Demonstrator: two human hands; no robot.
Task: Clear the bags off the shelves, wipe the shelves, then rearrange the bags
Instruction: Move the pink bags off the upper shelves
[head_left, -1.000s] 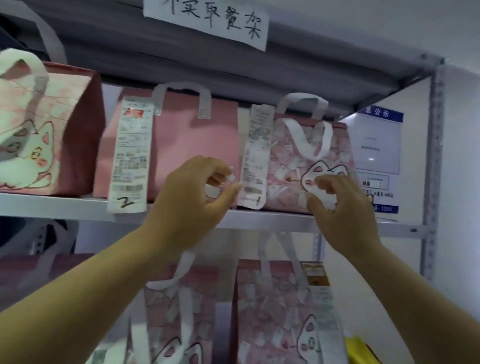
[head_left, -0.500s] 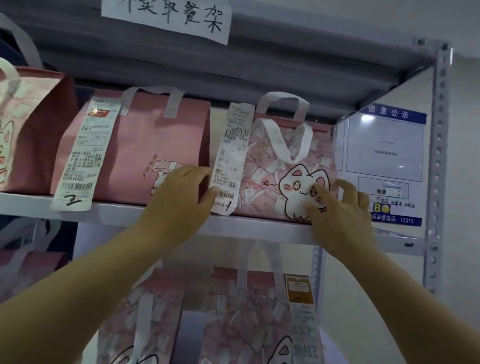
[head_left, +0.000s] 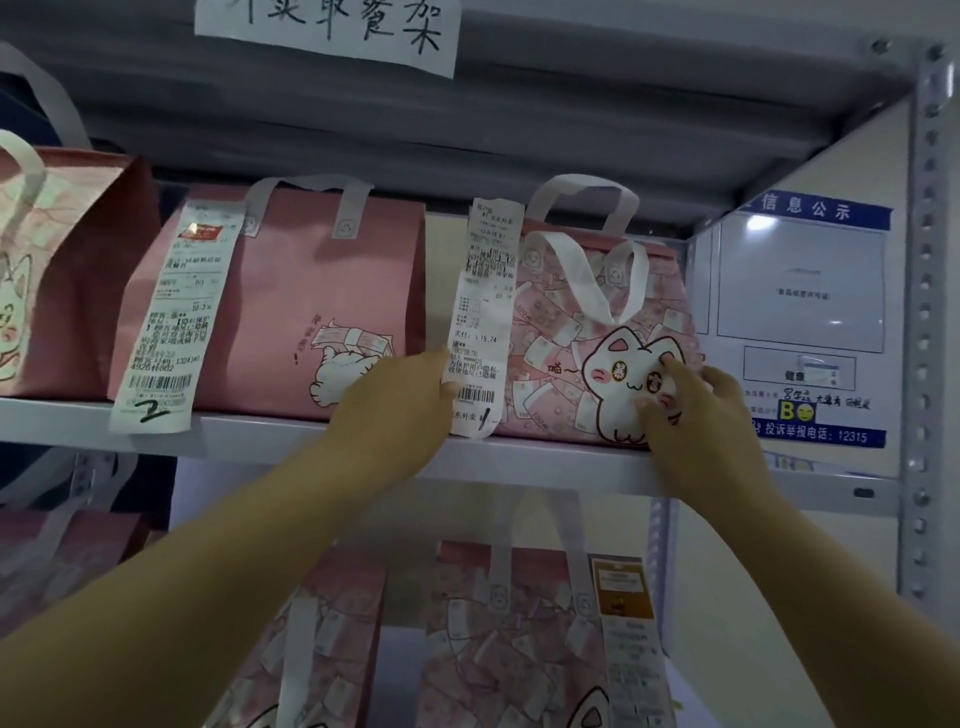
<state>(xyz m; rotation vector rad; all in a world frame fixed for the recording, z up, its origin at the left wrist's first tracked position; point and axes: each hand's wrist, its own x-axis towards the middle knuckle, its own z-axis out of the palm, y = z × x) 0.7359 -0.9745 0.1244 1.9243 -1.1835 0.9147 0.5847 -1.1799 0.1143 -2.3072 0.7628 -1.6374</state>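
Pink non-woven fabric fills the metal shelf (head_left: 270, 434) in front of me: three delivery bags stand in a row on it. The cat-print bag (head_left: 566, 332) stands upright at the three o'clock end, close to the rack's perforated post (head_left: 930, 322), its white handles flopped over the front. A long receipt (head_left: 480, 317) hangs down its left front edge, marked "1" at the bottom.

The person's left hand (head_left: 400, 405) comes up from seven o'clock to the bag's left lower corner. The thumb touches the receipt's edge, but the fingertips are hidden behind the paper, so I cannot tell whether they clasp the bag or only lie against it. The right hand (head_left: 701, 415) comes from five o'clock and lies on the bag's front with its fingers (head_left: 672, 366) spread and gently bent, pressing on the cartoon cat's face without pinching anything.

Just at nine o'clock of that bag stands a plain pink bag (head_left: 322, 291) with a second receipt (head_left: 169, 317) marked "2". Further towards nine o'clock a third bag (head_left: 78, 270) is cut off by the edge of view.

At twelve o'clock a handwritten paper sign (head_left: 327, 31) is stuck to the upper shelf. A blue-headed notice (head_left: 800, 322) hangs on the wall at three o'clock. Two more patterned bags (head_left: 519, 644) stand on the level below, at six o'clock.
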